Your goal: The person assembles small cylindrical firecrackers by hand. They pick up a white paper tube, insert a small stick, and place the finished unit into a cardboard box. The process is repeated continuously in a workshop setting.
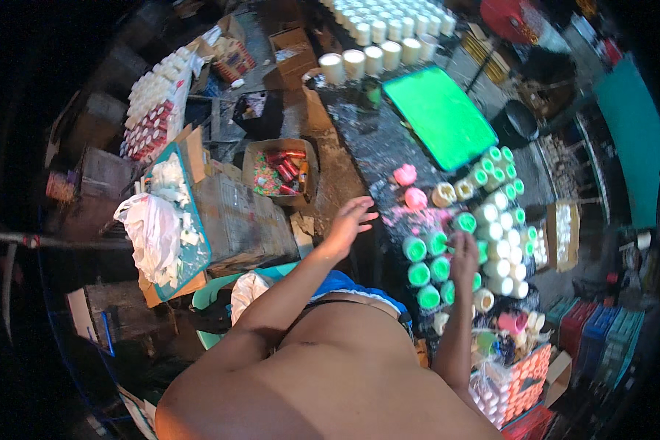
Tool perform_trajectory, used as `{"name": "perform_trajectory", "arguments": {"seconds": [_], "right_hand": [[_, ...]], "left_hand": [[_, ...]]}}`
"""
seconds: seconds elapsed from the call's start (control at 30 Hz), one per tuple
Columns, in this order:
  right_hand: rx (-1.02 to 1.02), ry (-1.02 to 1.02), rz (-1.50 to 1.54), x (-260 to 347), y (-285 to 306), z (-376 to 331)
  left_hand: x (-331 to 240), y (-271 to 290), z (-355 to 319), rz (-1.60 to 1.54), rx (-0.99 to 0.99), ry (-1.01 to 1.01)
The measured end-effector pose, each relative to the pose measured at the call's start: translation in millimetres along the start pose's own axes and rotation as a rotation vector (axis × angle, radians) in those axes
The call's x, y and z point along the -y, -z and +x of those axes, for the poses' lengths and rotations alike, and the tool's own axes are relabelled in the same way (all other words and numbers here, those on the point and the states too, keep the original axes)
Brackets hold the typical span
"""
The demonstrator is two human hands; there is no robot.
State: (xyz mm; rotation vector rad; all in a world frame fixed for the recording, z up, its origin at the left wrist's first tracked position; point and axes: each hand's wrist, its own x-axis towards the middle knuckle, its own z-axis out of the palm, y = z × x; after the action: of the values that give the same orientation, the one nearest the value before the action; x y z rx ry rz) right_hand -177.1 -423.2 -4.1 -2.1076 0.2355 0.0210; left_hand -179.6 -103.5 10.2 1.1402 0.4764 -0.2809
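My left hand (350, 227) hovers beside the near left edge of the dark worktable (378, 180). Its fingers are spread and nothing is in them. Over a cluster of white cylinders with bright green tops (439, 268), like thick candles, reaches my right hand (463, 258). Its fingertips are pressed together, and whatever they may pinch is too small to make out. Just beyond that hand stands another green-topped cylinder (464, 222). Two pink lumps (415, 198) lie farther up the table, next to cream-coloured cylinders with hollow tops (444, 194).
A bright green tray (441, 117) lies on the table's far part, with rows of white cylinders (372, 61) behind it. Plain white cylinders (497, 268) crowd the right side. At left are a carton of red cans (280, 169) and a teal-edged board (198, 246) bearing white scraps.
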Motion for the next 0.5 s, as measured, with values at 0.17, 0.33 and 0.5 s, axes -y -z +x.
{"name": "perform_trajectory", "arguments": {"seconds": [0.17, 0.33, 0.5], "right_hand": [[0.563, 0.132, 0.511, 147.7, -180.8, 12.7], [0.743, 0.108, 0.848, 270.9, -260.6, 3.2], [0.625, 0.739, -0.207, 262.5, -366.1, 113.3]], "left_hand": [[-10.8, 1.9, 45.3, 0.001, 0.127, -0.354], [-78.8, 87.0, 66.0, -0.091, -0.142, -0.372], [-126.3, 152.3, 117.9, -0.683, -0.08, -0.241]]}}
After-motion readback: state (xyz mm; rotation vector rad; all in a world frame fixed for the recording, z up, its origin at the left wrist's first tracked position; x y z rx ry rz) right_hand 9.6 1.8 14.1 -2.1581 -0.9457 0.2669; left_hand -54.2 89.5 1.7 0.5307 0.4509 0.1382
